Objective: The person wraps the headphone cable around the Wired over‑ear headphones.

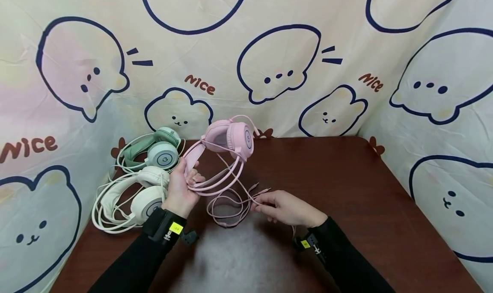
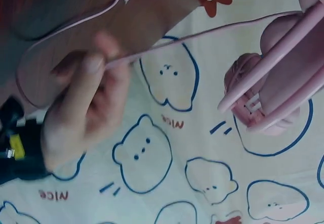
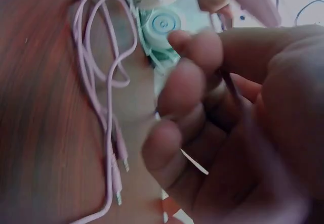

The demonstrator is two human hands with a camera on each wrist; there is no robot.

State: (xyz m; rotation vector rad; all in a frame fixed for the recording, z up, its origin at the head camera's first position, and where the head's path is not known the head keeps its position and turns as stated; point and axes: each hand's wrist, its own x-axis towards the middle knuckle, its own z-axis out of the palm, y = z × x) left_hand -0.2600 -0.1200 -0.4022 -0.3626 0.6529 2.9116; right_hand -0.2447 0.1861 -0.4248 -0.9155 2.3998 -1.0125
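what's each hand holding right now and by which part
The left hand grips the pink headset by its headband; the right hand pinches the headset's pink cable near its plug end.

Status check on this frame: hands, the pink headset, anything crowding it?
Left hand grips pink headset by its headband, lifted. Right hand pinches its pink cable. Green headset and white headset lie close left.

Two bare hands: left hand (image 1: 181,190), right hand (image 1: 286,207). Long black sleeves (image 1: 138,258). Black wrist straps (image 1: 163,224), each with a small yellow label (image 1: 176,228).
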